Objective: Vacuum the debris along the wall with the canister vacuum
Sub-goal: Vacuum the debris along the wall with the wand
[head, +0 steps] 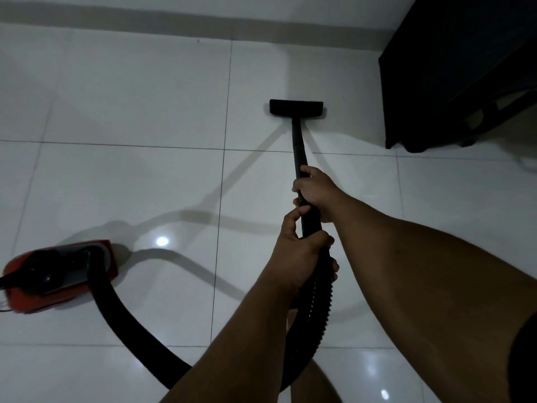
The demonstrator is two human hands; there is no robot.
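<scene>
The right hand [315, 190] is wrapped around the black wand [297, 146], higher up the tube. The left hand [302, 254] is clenched just below it, where the wand meets the ribbed hose [313, 301]. Both forearms reach forward from the lower right. The wand runs straight ahead to the floor head [296, 107], which lies flat on the white tile floor [145, 97], well short of the wall [174, 4]. The hose loops back and left to the red canister [58, 274], which sits on the tiles at the left edge. Dark furniture [465, 68] stands at the upper right. Debris cannot be made out.
</scene>
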